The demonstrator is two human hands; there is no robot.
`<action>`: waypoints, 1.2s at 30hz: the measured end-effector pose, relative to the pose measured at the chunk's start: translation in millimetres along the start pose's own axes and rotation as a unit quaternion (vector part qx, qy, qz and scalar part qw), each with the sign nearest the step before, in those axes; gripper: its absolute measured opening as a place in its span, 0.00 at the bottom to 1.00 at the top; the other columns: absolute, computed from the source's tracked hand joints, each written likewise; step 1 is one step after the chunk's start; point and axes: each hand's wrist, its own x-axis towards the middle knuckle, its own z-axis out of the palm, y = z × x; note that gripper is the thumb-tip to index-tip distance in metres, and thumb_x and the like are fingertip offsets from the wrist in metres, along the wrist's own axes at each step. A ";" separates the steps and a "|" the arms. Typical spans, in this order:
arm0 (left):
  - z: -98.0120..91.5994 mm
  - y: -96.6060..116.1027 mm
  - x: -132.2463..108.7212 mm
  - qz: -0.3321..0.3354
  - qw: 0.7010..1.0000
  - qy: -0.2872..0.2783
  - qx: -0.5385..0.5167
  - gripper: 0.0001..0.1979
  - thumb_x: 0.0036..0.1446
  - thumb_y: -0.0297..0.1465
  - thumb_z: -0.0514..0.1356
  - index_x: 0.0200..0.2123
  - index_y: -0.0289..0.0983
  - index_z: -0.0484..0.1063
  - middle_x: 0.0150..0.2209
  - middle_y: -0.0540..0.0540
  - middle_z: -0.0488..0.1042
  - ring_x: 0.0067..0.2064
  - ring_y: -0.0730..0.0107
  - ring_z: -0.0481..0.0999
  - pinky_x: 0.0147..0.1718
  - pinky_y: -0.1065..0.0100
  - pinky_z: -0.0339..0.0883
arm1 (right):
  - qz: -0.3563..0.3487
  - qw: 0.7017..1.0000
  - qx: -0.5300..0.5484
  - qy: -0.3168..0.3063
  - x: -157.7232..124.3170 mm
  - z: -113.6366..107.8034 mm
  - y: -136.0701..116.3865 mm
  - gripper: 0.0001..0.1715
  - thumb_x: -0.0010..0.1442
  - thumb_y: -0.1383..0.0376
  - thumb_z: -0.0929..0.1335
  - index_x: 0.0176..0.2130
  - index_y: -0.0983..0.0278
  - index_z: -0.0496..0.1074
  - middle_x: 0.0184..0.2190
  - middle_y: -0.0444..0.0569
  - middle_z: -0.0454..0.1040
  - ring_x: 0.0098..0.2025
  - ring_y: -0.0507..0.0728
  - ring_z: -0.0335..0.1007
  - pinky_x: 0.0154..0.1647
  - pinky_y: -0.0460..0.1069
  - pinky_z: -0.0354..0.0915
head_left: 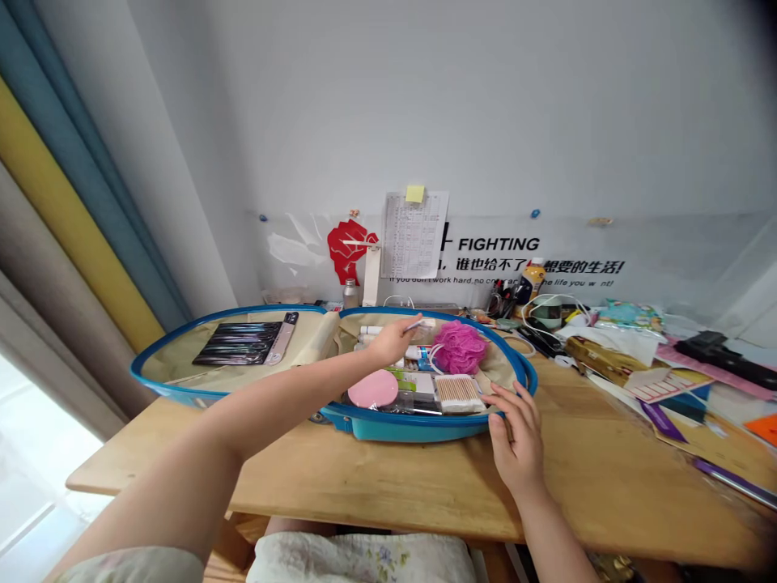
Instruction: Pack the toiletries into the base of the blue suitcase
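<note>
An open blue suitcase (394, 426) lies on a wooden desk (376, 478), its beige-lined halves spread left and right. My left hand (392, 340) reaches into the right half and pinches a small white tube (421, 325). Beside that hand lie a pink bath pouf (460, 346), a round pink case (372, 389), a box of cotton swabs (458, 393) and other small toiletries. My right hand (515, 437) rests on the suitcase's near right rim with fingers spread, holding nothing.
A black striped packet (243, 342) lies in the left half of the suitcase. The right side of the desk is crowded with cables, papers, boxes and a pen holder (503, 301). A wall with posters stands behind, curtains (66, 219) at the left.
</note>
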 end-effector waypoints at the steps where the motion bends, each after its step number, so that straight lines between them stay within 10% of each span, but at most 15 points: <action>1: 10.1 -0.2 3.7 0.023 0.999 -0.020 0.033 0.24 0.65 0.31 0.46 0.63 0.37 0.62 0.61 0.46 0.67 0.62 0.62 0.64 0.60 0.63 0.57 | 0.001 1.000 0.002 0.002 0.0 -0.2 -0.2 0.13 0.64 0.63 0.60 0.43 0.61 0.72 0.47 0.53 0.74 0.61 0.65 0.59 0.58 0.65 0.59; 6: 35.6 -6.9 4.0 0.061 0.986 -0.099 0.118 0.25 0.64 0.33 0.48 0.64 0.36 0.60 0.65 0.42 0.60 0.66 0.61 0.56 0.65 0.62 0.48 | 0.017 1.000 0.006 -0.008 0.4 -1.6 -1.1 0.14 0.64 0.62 0.60 0.44 0.60 0.72 0.47 0.53 0.74 0.61 0.65 0.58 0.58 0.65 0.59; 16: 28.0 1.9 -16.4 0.040 0.932 -0.269 0.240 0.39 0.62 0.55 0.43 0.69 0.41 0.43 0.70 0.40 0.39 0.70 0.48 0.40 0.64 0.42 0.37 | 0.012 1.000 0.006 -0.005 -0.3 -0.5 -0.1 0.14 0.64 0.63 0.60 0.43 0.60 0.72 0.47 0.53 0.74 0.61 0.65 0.59 0.58 0.66 0.58; 36: 20.3 -0.8 -6.4 0.050 0.935 -0.286 0.206 0.36 0.63 0.54 0.37 0.69 0.43 0.42 0.70 0.41 0.39 0.70 0.48 0.35 0.63 0.42 0.33 | 0.007 1.000 0.003 0.003 0.7 0.3 0.3 0.15 0.64 0.62 0.60 0.43 0.61 0.72 0.47 0.54 0.74 0.61 0.65 0.58 0.59 0.67 0.58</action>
